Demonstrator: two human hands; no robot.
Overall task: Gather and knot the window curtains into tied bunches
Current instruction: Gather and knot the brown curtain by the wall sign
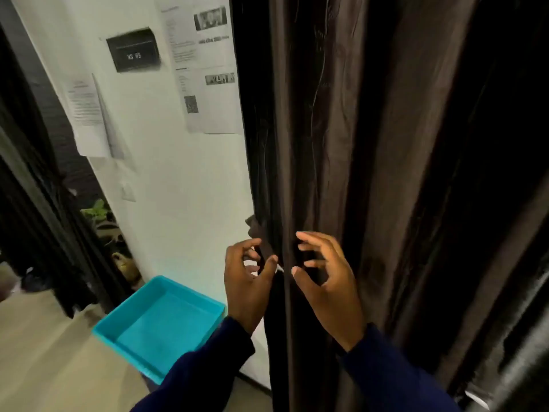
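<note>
A dark brown curtain [371, 144] hangs in long vertical folds over the right half of the view. My left hand [245, 286] is at the curtain's left edge, with fingers and thumb curled round a narrow dark strip of the cloth. My right hand [329, 286] hovers just to the right, in front of a fold. Its fingers are spread and half bent, its thumb stands apart, and nothing is gripped. Both wrists wear dark blue sleeves.
A white wall [184, 185] with taped papers [208, 69] and a black sign [133, 50] stands left of the curtain. A turquoise tray [160, 319] sits on a beige surface below. A second dark curtain [26, 188] and a plant [98, 214] are at far left.
</note>
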